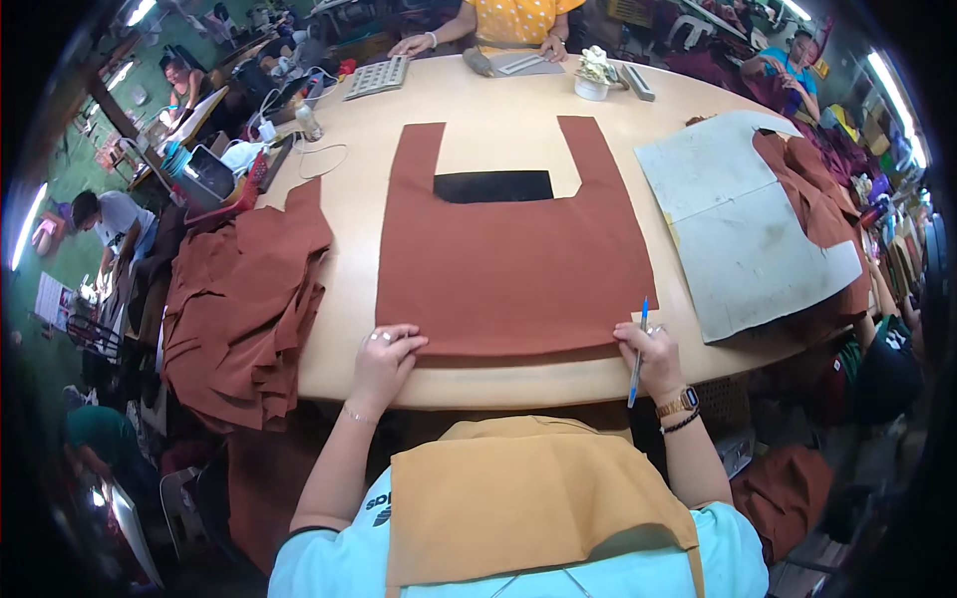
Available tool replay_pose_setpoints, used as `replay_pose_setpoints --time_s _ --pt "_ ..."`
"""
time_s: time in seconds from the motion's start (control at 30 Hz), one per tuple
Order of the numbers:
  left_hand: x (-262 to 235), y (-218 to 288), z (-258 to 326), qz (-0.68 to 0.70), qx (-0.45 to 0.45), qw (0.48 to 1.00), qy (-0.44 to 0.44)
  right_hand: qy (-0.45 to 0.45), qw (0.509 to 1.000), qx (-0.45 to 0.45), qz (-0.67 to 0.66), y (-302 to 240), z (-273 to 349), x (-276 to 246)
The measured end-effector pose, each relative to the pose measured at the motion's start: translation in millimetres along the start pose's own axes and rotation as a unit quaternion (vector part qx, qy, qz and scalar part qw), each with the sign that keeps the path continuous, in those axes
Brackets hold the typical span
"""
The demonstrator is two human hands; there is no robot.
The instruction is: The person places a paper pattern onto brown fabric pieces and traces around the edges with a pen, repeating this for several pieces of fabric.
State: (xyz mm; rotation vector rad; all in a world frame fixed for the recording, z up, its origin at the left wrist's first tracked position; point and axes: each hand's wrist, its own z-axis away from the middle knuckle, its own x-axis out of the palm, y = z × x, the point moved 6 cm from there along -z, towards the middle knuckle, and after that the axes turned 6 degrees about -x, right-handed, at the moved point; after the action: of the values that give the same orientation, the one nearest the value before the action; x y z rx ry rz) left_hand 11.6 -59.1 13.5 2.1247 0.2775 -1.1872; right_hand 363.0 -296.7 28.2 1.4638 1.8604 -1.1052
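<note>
A mustard-yellow cloth apron (pixel 528 498) over a pale blue shirt fills the lower middle of the frame, and both bare forearms rise from it to the near edge of the pale wooden worktop (pixel 478 100). The left hand (pixel 384 354), at lower centre-left, lies palm down with fingers loosely curled, pressing the lower left corner of the rust-brown cut fabric panel (pixel 508 259). The right hand (pixel 646 351), at lower centre-right, wears a watch and dark bracelet at the wrist; its fingers are pinched around a blue pen (pixel 638 354) held nearly upright, while the knuckles rest on the panel's lower right corner.

The panel lies flat in the centre of the frame: matte woven cloth, broad and squarish below, with two straps reaching up and a dark rectangular piece (pixel 493 185) set in the notch between them. At left a rumpled heap of the same rust-brown fabric pieces (pixel 244 309) hangs over the worktop's edge. At right lies a grey, scuffed cardboard sheet (pixel 738 229), flat and stiff.
</note>
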Motion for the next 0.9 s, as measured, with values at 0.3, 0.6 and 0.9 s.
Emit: replay_pose_setpoints --time_s 0.3,0.6,0.9 --pt "0 6 33 0.090 -0.052 0.993 0.049 0.574 0.590 0.293 -0.487 120 128 -62" --pt "-11 17 38 0.011 0.012 0.998 0.059 0.407 0.764 0.452 -0.214 169 120 -84" --pt "-20 7 8 0.290 -0.096 0.945 0.116 0.381 0.886 0.225 -0.136 59 -109 -237"
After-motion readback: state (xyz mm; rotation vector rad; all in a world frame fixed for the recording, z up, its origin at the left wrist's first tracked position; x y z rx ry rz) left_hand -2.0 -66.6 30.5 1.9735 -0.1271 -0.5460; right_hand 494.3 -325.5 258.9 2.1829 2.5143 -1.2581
